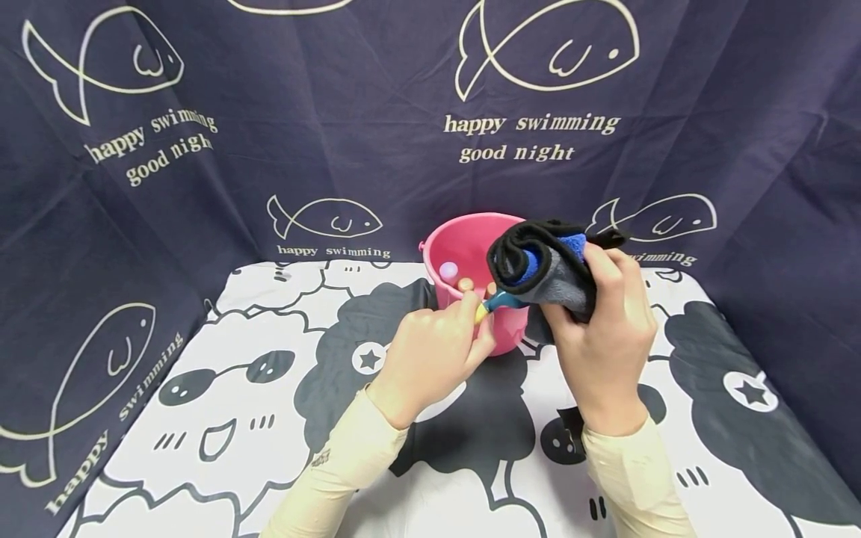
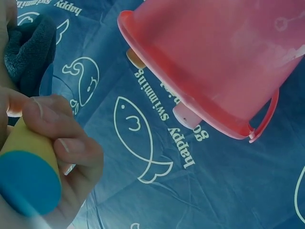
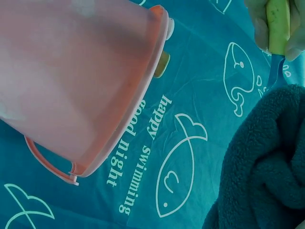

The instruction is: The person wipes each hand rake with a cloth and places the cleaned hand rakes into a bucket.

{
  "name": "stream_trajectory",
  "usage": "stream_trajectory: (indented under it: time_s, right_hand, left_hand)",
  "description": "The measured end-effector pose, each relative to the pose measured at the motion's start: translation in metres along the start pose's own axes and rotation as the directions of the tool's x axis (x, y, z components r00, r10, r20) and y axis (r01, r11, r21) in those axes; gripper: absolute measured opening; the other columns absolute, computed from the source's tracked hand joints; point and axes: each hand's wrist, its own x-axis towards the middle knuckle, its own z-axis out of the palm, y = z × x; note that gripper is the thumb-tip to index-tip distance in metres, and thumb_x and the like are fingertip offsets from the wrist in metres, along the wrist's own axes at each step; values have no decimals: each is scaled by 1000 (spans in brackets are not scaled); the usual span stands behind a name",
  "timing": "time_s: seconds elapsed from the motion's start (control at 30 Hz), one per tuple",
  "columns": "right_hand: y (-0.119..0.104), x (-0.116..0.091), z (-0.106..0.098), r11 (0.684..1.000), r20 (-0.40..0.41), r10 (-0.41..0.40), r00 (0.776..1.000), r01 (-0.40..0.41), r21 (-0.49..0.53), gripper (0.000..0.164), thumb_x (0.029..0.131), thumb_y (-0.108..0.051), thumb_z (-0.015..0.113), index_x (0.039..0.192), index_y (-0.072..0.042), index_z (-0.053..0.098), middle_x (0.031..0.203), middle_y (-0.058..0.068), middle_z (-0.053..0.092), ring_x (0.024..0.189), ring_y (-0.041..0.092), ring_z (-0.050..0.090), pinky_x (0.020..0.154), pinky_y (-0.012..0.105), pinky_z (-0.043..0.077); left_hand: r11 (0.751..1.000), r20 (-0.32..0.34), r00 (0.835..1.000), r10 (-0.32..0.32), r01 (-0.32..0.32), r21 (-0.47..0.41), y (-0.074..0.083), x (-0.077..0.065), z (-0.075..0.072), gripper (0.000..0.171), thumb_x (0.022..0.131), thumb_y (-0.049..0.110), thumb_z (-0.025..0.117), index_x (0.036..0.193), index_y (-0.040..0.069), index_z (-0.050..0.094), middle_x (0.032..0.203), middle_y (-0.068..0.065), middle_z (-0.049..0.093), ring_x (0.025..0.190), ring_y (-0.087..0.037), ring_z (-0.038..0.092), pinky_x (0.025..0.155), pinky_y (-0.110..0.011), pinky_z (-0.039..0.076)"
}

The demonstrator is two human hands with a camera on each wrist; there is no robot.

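My left hand [image 1: 430,351] grips the yellow handle [image 2: 32,138] of a tool; the handle has a blue rounded end, and a blue neck [image 1: 503,300] shows at its other end. In my right hand [image 1: 605,351] is a bunched cloth [image 1: 558,288], grey and bright blue with black edging. The cloth wraps over the far part of the tool, whose head is hidden inside its folds. Just behind both hands stands a pink bucket [image 1: 509,329], partly covered by them in the head view. The right wrist view shows the fluffy cloth [image 3: 257,157] close to the handle [image 3: 279,28].
Several handle ends stick up inside the bucket, among them a pale lilac one [image 1: 448,271] and a tan one [image 1: 466,285]. A pink bail handle [image 2: 268,117] hangs at the bucket's side. Dark blue fish-print curtains [image 1: 377,97] surround the sheep-print table cover [image 1: 269,418].
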Motion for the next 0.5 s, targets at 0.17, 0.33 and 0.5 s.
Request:
stream_trajectory:
  time_s: [0.17, 0.33, 0.5]
  right_hand:
    - [0, 1, 0, 1000, -13, -12, 1000, 12, -4, 40, 76, -17, 76, 111, -5, 59, 91, 30, 64, 85, 39, 60, 76, 57, 50]
    - [-1, 3, -2, 1000, -54, 17, 998, -16, 10, 43, 74, -16, 78, 111, -5, 59, 91, 31, 63, 84, 41, 59, 78, 56, 49]
    - [-3, 5, -5, 994, -94, 98, 991, -93, 53, 45, 74, -15, 78, 112, -6, 57, 94, 33, 59, 89, 41, 58, 83, 53, 47]
  left_hand:
    - [1000, -16, 1000, -13, 13, -11, 0, 0, 1, 26, 88, 22, 54, 103, 3, 62, 58, 4, 62, 38, -9, 41, 38, -24, 46]
    - [998, -20, 998, -54, 53, -29, -2, 1, 2, 28, 89, 24, 56, 104, 2, 63, 61, 1, 63, 40, -11, 50, 39, -26, 50]
    - [993, -10, 994, -107, 106, -51, -5, 2, 1, 20, 90, 25, 56, 87, 6, 57, 58, -2, 55, 41, -12, 51, 37, -27, 48]
